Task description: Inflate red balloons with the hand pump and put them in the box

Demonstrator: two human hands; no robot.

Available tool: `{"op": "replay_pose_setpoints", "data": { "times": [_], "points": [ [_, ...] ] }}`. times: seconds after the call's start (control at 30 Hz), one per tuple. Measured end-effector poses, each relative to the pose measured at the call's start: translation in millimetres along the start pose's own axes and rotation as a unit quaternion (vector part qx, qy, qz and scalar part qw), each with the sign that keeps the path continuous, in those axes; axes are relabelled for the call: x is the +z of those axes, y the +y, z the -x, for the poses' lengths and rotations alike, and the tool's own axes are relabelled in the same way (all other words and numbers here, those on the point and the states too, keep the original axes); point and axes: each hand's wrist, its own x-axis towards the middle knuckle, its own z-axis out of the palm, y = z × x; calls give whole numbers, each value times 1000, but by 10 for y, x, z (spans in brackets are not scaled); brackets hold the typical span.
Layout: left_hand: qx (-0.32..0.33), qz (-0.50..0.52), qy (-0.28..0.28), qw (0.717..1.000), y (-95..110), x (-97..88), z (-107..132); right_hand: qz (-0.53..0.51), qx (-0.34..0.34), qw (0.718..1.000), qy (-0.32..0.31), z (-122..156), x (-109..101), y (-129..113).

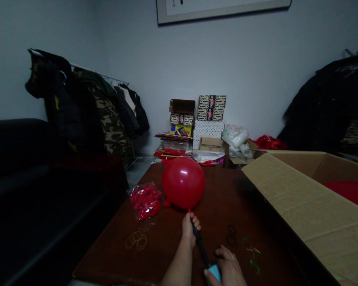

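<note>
A round, inflated red balloon [183, 182] stands above the brown table, its neck pointing down toward me. My left hand [189, 227] is closed around the balloon's neck where it meets the black nozzle end of a hand pump. The pump's dark shaft [201, 245] slants down to the right into its light blue body [214, 274]. Thumb and fingers of my right hand [228, 267] wrap around this blue part; its lower end is cut off by the frame. Left of the balloon lies a clear bag of red balloons [146, 200].
On the brown table [167, 262] lie tan rubber bands [136, 240], dark bands [232, 237] and small coloured bits [253, 250]. An open cardboard box [304, 210] borders the right side. A black sofa [62, 210] is at left; stacked boxes [209, 131] stand by the wall.
</note>
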Motion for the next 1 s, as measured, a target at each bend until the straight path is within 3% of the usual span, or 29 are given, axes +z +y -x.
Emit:
{"op": "replay_pose_setpoints", "data": {
  "times": [0.13, 0.33, 0.73, 0.93, 1.0],
  "points": [
    [-1, 11, 2, 1000, 6, -5, -21, -17, 9, 999, 34, -290, -142, -213],
    [-16, -6, -5, 1000, 31, 20, -12, -9, 34, 998, 60, -554, -106, -382],
    [4, -26, 2, 1000, -2, 30, 55, 68, 20, 993, 94, -248, 6, -399],
    [4, -27, 4, 1000, 10, 42, 81, 77, 8, 996, 34, 57, 212, -75],
    [2, -28, 9, 1000, 18, 54, 88, 93, 20, 994, 56, 164, 349, 65]
  ]
}}
